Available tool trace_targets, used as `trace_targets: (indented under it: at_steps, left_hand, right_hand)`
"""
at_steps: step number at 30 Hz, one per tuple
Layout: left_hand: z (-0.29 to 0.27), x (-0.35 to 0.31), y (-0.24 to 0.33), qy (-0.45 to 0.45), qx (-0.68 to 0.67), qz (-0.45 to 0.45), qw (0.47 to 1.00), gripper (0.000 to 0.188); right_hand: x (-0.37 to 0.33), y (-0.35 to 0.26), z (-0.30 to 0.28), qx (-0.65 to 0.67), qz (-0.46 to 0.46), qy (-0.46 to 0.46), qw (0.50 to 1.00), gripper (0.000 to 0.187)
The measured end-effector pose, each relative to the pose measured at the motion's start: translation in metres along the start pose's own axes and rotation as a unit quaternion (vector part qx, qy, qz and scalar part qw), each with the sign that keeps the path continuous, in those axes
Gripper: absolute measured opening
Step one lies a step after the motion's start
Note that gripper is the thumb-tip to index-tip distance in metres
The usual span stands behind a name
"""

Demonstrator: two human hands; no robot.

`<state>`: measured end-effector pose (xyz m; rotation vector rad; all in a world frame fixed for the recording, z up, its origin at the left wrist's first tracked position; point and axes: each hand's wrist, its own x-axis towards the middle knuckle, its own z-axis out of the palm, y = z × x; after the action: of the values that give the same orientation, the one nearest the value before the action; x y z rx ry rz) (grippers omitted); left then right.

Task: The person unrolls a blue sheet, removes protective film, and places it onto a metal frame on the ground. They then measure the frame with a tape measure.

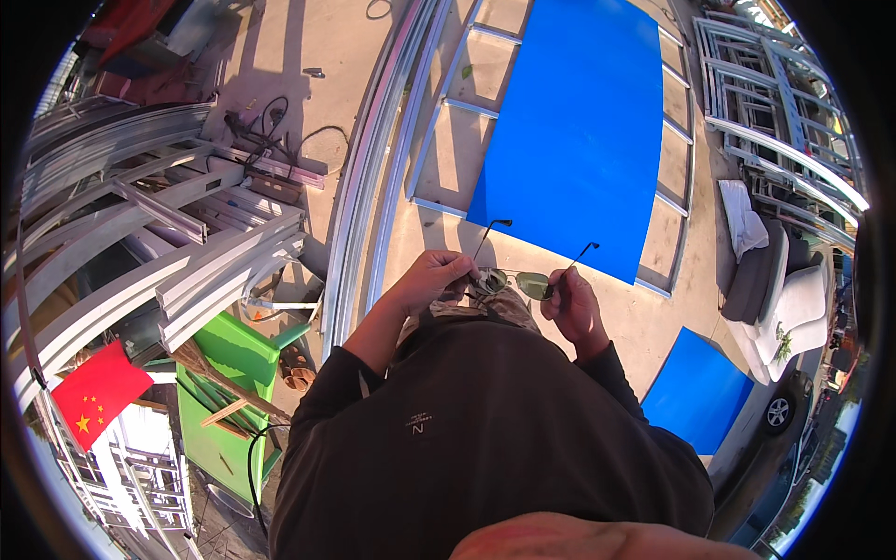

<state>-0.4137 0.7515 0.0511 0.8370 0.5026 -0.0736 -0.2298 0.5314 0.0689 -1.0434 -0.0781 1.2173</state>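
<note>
A pair of sunglasses [534, 285] with greenish lenses and thin dark temple arms is held in front of my waist. Its temples are unfolded and point away from me. My left hand [437, 280] pinches the frame at its left end between thumb and fingers. At the other end, my right hand [575, 310] grips the frame beside the right lens. Beyond the glasses, a large blue sheet [579, 131] lies over a metal frame [439, 140] on the ground; neither hand touches it.
Long metal profiles [378, 168] run along the ground left of the frame. Stacked metal sections [224, 261], a green cart [224, 392] and a red flag [101, 394] stand left. Right are a smaller blue sheet [698, 390], seat cushions [779, 289], welded frames [765, 103] and a car [779, 411].
</note>
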Motion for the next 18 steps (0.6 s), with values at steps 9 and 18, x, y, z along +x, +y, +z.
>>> trace_targets:
  at_steps: [9, 18]
  left_hand:
    - [-0.020, 0.001, 0.010, 0.087, 0.093, -0.015, 0.992, 0.023]
    - [-0.119, -0.009, 0.075, 0.178, 0.038, 0.057, 0.982, 0.026]
  right_hand:
    - [0.071, -0.023, 0.011, -0.148, 0.139, -0.108, 0.973, 0.031]
    - [0.195, -0.013, 0.122, -0.366, 0.144, -0.177, 0.902, 0.018]
